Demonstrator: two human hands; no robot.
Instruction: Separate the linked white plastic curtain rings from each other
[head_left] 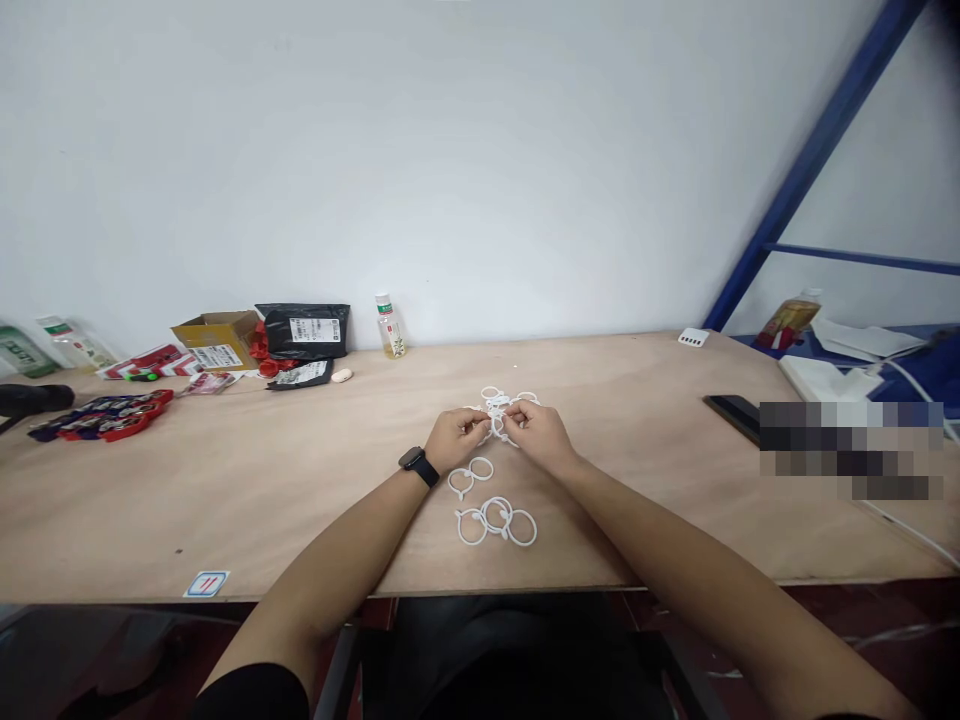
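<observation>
My left hand (457, 437), with a black watch on its wrist, and my right hand (536, 430) meet over the middle of the wooden table (300, 500). Both pinch a white plastic ring (496, 424) between their fingertips. A small heap of white rings (504, 400) lies just behind the hands. Closer to me lie two linked rings (469, 476) and a chain of three rings (496, 521).
At the back left stand a cardboard box (216, 338), a black parcel bag (306, 331), red packets (105, 415) and a small bottle (389, 326). A black phone (733, 410) and a white cable (907, 525) lie at the right. A blue metal frame (810, 160) rises at the right.
</observation>
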